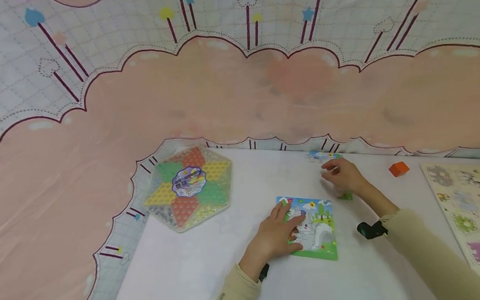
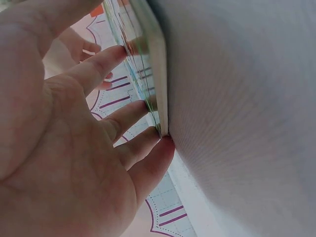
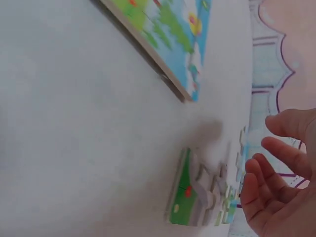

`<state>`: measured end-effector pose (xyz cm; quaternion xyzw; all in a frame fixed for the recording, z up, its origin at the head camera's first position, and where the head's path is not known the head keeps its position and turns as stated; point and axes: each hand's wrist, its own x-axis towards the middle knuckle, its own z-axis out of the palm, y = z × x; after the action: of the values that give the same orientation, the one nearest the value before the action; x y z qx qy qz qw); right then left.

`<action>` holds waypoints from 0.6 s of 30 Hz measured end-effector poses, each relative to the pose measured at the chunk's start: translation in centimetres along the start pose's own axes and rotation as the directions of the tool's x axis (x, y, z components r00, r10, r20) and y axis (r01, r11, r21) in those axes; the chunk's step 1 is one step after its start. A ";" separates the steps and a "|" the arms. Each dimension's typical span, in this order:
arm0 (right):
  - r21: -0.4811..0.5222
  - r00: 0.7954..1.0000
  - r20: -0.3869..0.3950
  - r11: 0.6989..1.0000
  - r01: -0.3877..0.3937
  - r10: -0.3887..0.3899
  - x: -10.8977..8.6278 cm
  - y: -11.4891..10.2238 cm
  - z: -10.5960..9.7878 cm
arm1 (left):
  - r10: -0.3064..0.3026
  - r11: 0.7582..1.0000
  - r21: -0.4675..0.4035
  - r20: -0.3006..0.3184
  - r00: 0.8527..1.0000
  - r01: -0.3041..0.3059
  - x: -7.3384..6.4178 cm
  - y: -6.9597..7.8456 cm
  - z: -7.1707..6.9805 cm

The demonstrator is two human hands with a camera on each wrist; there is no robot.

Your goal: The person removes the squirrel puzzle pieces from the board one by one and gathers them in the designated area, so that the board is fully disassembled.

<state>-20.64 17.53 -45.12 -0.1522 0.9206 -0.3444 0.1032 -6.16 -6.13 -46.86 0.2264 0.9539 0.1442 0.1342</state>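
My left hand (image 1: 275, 232) rests with spread fingers on a square jigsaw puzzle (image 1: 319, 231) showing a white squirrel, trees and grass. In the left wrist view its fingertips touch the face and edge of the puzzle board (image 2: 161, 74). My right hand (image 1: 345, 176) hovers just behind and right of the puzzle, fingers loosely bent with nothing between them. Below it lies a green and grey puzzle piece (image 1: 347, 196), partly hidden in the head view. The right wrist view shows this puzzle piece (image 3: 182, 197) on the table, with other loose pieces beyond.
A hexagonal Chinese checkers set (image 1: 216, 197) in clear packaging lies at the left. More blue puzzle pieces (image 1: 318, 155) lie at the table's far edge. An orange block (image 1: 398, 169) sits to the right, near a wooden animal peg board (image 1: 446, 208). Patterned cloth hangs behind.
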 end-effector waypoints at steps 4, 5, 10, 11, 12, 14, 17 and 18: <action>0.018 1.000 -0.002 1.000 0.021 -0.021 -2.3 -0.3 1.1 | 0.000 1.000 -0.007 -0.003 1.000 0.000 0.1 0.0 0.1; 0.017 0.999 0.005 0.999 0.034 -0.034 -2.8 -0.4 1.5 | 0.000 1.000 -0.011 -0.006 1.000 -0.001 0.0 -0.1 0.1; -0.010 0.993 0.052 0.994 0.105 -0.104 -5.1 -0.7 3.6 | 0.004 1.000 -0.001 -0.002 1.000 -0.004 -0.2 -0.3 0.2; -0.017 0.992 0.056 0.993 0.116 -0.115 -5.4 -0.7 4.0 | 0.006 1.000 0.001 -0.003 1.000 -0.006 -0.2 -0.3 0.2; -0.023 0.991 0.057 0.993 0.119 -0.118 -5.8 -0.8 4.2 | 0.007 1.000 0.005 -0.003 1.000 -0.007 -0.1 -0.3 0.2; -0.039 0.991 0.053 0.992 0.122 -0.119 -6.4 -0.9 4.7 | 0.009 1.000 0.008 -0.005 1.000 -0.009 0.0 -0.4 0.2; -0.060 0.994 0.051 0.993 0.102 -0.099 -7.2 -1.2 5.2 | 0.010 1.000 -0.006 -0.005 1.000 -0.010 0.2 -0.3 0.3; -0.066 0.995 0.050 0.993 0.093 -0.090 -7.5 -1.3 5.3 | 0.009 1.000 -0.008 -0.005 1.000 -0.009 0.3 -0.3 0.3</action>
<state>-11.80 16.01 -47.55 -0.2056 0.9213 -0.3134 0.1034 -6.42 -6.19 -47.27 0.2297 0.9526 0.1493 0.1324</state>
